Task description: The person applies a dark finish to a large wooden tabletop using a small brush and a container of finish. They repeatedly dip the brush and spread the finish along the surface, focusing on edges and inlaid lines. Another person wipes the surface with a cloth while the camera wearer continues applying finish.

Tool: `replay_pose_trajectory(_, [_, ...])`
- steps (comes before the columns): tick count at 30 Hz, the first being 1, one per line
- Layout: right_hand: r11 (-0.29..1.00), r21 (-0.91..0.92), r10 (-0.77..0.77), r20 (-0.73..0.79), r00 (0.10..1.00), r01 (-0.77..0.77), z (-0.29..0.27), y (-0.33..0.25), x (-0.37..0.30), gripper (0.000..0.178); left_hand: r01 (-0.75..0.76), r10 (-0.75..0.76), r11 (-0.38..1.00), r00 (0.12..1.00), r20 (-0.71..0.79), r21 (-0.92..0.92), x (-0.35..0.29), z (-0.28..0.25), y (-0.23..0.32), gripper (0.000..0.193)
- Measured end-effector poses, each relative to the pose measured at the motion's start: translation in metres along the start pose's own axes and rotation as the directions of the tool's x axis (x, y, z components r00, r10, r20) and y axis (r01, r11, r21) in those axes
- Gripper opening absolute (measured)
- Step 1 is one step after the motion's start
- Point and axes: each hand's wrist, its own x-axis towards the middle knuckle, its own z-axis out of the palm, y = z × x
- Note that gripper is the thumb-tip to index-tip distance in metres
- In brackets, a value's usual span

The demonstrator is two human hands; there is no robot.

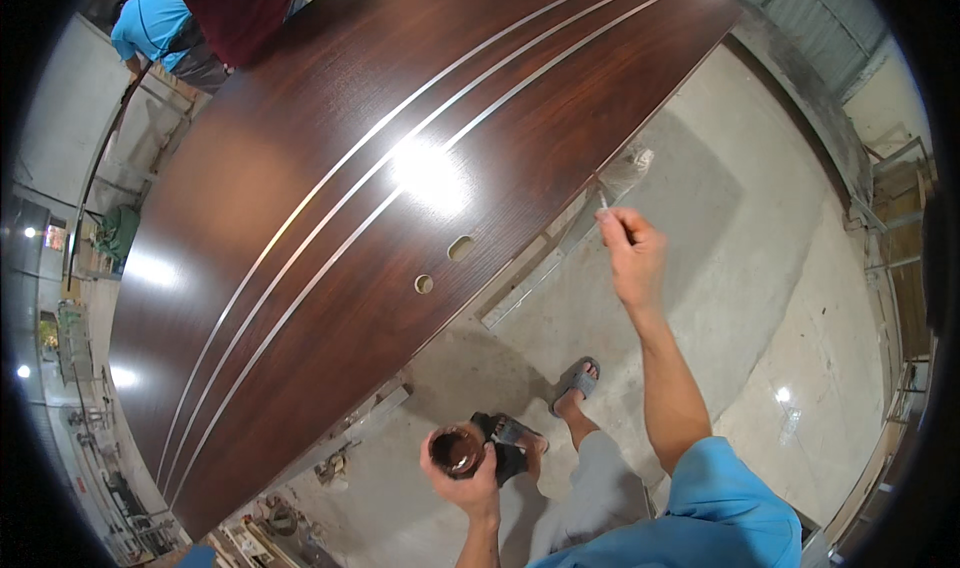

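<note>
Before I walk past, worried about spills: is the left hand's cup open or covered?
Open. The cup in the left hand shows its bare rim and brown inside, with no lid; how full, I cannot tell.

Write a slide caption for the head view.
Left hand holding a cup, right hand holding a thin tool beside a brown board.

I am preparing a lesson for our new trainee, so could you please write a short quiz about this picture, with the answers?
1. Where does the right hand hold the thin tool?
a) inside a cup
b) by the edge of the dark brown panel
c) against a sandal

2. True or false: the left hand holds an open cup that is brown inside.

3. Fill in: ____ pale strips run along the panel.

Key: 1. b; 2. true; 3. three
</note>
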Motion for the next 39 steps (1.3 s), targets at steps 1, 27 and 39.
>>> replay_pose_trajectory(1, [1.0, 0.025, 0.015, 0.04, 0.999, -0.016, -0.011, -0.004, 0.003, 0.013, -0.019, 0.019, 1.0, 1.0, 0.022, -0.018, 0.002, 0.014, 0.008, 0.083])
replay_pose_trajectory(27, [0.419, -0.221, -0.418, 0.814, 0.403, 0.881, -0.144, -0.047, 0.095, 0.009, -0.386, 0.443, 0.891, 0.854, 0.273, -0.239, 0.032, 0.277, 0.098, 0.08])
replay_pose_trajectory(39, [0.639, -0.291, -0.245, 0.8, 0.547, 0.712, -0.195, -0.021, 0.154, 0.01, -0.274, 0.325, 0.942, 0.891, 0.317, -0.196, 0.037, 0.339, 0.127, 0.079])
